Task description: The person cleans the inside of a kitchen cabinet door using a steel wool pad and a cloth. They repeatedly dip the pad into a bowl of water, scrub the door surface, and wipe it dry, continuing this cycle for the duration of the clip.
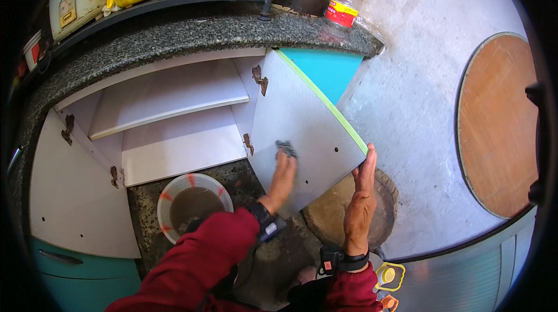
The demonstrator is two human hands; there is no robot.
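My left hand presses a small grey-and-white cloth or scouring pad against the inner face of the right cabinet door; hand and pad are slightly blurred. My right hand steadies that door at its free edge, fingers along the outside. The door stands open, pale inside with a light-green edge strip. Between the two open doors is a white cabinet with a shelf; no objects show on the visible boards. A bucket of murky water stands on the floor, left of my left forearm.
The left cabinet door also hangs open. Above runs a granite countertop carrying a rack and a plastic bottle. A round wooden block sits below the right door. A round wooden board leans at the wall.
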